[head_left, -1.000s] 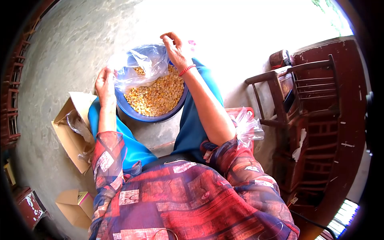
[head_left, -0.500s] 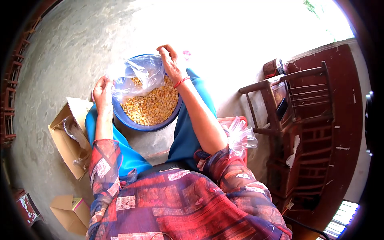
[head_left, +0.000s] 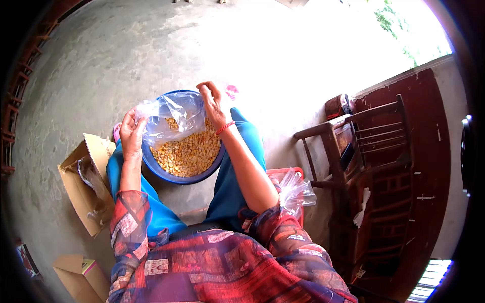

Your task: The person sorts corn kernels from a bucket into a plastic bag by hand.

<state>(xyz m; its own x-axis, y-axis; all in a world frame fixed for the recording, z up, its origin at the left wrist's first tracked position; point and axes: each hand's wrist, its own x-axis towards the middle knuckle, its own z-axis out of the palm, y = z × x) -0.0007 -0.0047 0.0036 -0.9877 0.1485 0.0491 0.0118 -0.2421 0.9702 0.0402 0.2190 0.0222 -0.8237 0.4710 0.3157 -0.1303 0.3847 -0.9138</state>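
A clear plastic bag [head_left: 177,115] stretches between my two hands, above a blue basin [head_left: 189,180] on the floor between my knees. Loose yellow corn kernels [head_left: 189,151] lie in the basin, and some show through the film. My left hand [head_left: 132,132] pinches the bag's left edge at the basin's upper left rim. My right hand [head_left: 214,105], with a red bracelet at the wrist, is closed at the bag's right edge, over the basin's upper right rim.
An open cardboard box [head_left: 91,187] with clear plastic inside stands at my left, and another box [head_left: 81,275] behind it. By my right elbow, clear plastic bags [head_left: 295,192] lie on a red container [head_left: 275,174]. A wooden chair [head_left: 348,141] stands further right.
The view has tilted, so the basin and hands appear lower. My left hand has turned, its fingers spreading further over the bag's edge. The bag stays stretched between both hands.
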